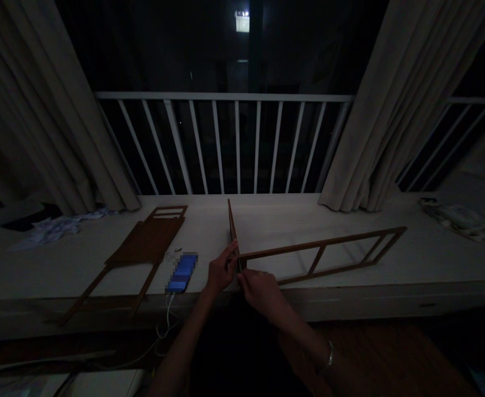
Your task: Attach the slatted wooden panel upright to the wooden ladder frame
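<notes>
A brown wooden panel (232, 223), seen almost edge-on, stands on the white window ledge in front of me. My left hand (221, 270) is closed around its near end. Beside it, my right hand (262, 289) pinches at the place where the panel meets a wooden ladder-like frame (316, 259). A thin, light sliver shows at the right fingertips, too dark and small to name. The frame stretches away to the right, with crossbars toward its far end. Both hands partly hide the joint.
Another wooden frame with a solid panel (147, 240) lies left, its legs past the ledge (275, 215) edge. A phone (182, 273) with a white cable (168, 320) lies nearby, by small dark pieces (178, 250). Behind are white railings (236, 143), curtains (362, 138) and cloth (457, 220).
</notes>
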`<action>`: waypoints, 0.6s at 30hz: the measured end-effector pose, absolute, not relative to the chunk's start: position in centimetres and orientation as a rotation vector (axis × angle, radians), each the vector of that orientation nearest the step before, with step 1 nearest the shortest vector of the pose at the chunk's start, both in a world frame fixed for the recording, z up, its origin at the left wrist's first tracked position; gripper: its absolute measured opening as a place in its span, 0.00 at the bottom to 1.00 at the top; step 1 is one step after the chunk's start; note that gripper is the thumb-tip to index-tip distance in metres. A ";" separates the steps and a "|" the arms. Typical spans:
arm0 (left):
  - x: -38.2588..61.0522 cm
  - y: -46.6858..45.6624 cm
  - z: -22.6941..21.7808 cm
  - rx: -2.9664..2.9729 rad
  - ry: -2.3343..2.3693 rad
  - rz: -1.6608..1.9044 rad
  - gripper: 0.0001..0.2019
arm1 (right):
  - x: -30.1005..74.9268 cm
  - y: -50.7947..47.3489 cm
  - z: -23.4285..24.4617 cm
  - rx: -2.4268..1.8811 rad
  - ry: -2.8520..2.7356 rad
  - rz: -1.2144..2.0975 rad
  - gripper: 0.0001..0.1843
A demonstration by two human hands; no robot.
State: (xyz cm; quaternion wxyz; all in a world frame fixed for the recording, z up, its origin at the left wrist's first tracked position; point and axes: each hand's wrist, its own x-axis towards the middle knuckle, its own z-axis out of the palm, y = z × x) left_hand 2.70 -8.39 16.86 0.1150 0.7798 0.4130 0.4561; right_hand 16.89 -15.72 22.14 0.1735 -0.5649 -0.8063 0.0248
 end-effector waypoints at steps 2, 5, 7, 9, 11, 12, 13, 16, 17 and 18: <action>2.8 -8.3 16.7 2.275 1.212 1.361 0.20 | 17.1 -15.7 21.9 -1.578 -2.251 0.124 0.16; 3.0 -8.2 16.6 2.264 1.208 1.378 0.20 | 17.4 -15.6 21.6 -1.584 -2.203 0.139 0.17; 3.0 -8.1 16.4 2.264 1.203 1.383 0.20 | 17.6 -15.5 21.5 -1.613 -2.189 0.120 0.18; 3.1 -8.0 16.4 2.266 1.206 1.387 0.20 | 17.8 -15.3 21.4 -1.611 -2.201 0.095 0.18; 3.1 -8.0 16.3 2.267 1.212 1.389 0.20 | 17.8 -15.2 21.4 -1.590 -2.223 0.077 0.18; 3.2 -8.0 16.2 2.266 1.216 1.389 0.20 | 17.8 -15.1 21.4 -1.586 -2.231 0.071 0.19; 3.2 -7.9 16.2 2.265 1.220 1.388 0.20 | 17.7 -14.9 21.4 -1.589 -2.235 0.067 0.19; 3.3 -7.9 16.0 2.252 1.229 1.389 0.20 | 17.3 -14.5 21.3 -1.626 -2.230 0.078 0.22; 3.3 -7.9 16.0 2.246 1.229 1.395 0.20 | 17.1 -14.4 21.3 -1.642 -2.231 0.085 0.22; 3.3 -7.9 16.0 2.242 1.227 1.405 0.20 | 16.9 -14.2 21.2 -1.657 -2.234 0.090 0.23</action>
